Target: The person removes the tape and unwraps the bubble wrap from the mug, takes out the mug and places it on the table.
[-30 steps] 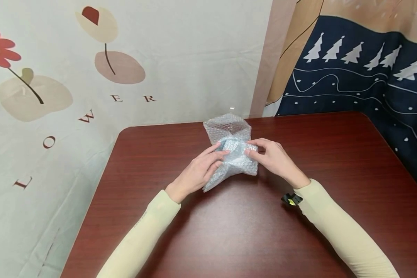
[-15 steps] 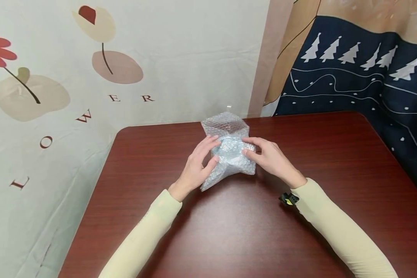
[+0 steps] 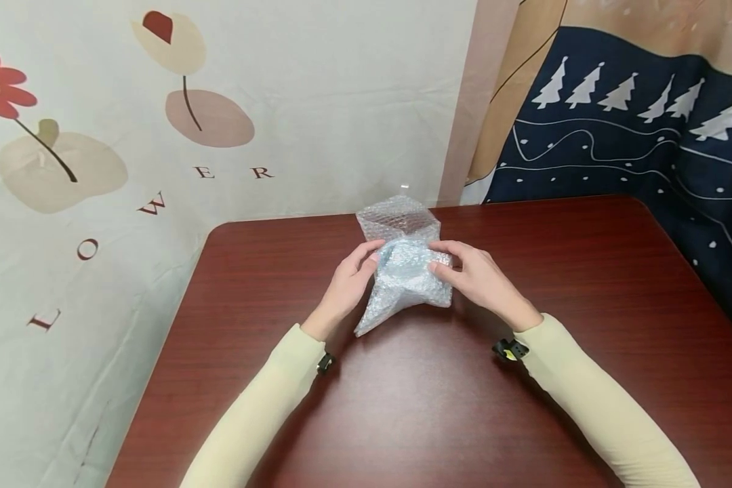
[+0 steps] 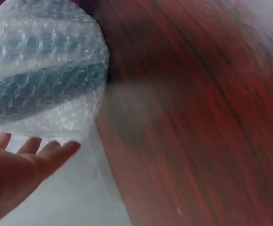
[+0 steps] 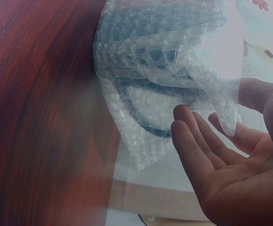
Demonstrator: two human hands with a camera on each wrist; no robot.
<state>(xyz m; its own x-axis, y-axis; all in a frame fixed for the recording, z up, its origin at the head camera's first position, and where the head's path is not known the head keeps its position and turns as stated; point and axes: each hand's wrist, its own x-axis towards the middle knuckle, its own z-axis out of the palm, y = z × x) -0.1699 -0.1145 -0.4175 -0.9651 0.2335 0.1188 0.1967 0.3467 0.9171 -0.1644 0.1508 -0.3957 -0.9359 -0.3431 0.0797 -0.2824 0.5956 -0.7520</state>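
Observation:
A clear bubble wrap bag (image 3: pixel 405 274) lies near the table's far edge, wrapped round a pale blue object. Through the wrap in the right wrist view shows a dark blue curved loop (image 5: pixel 150 125); the rest of the object is blurred by bubbles. My left hand (image 3: pixel 348 283) is at the bag's left side, fingertips at its edge, and in the left wrist view the fingers (image 4: pixel 56 155) stretch out along the wrap. My right hand (image 3: pixel 478 278) holds the right side between thumb and fingers, with a wrap corner (image 5: pixel 228 122) between them.
The bag's flat see-through flap (image 3: pixel 396 215) stands up at the back, towards the white printed cloth (image 3: pixel 341 102). A dark blue tree-patterned cloth (image 3: pixel 592 149) hangs at the right. The red-brown table (image 3: pixel 415 407) has rounded far corners.
My left hand has drawn back from the top of the bag to its left side, with the fingers closer together. The right hand and the bag stay almost where they were.

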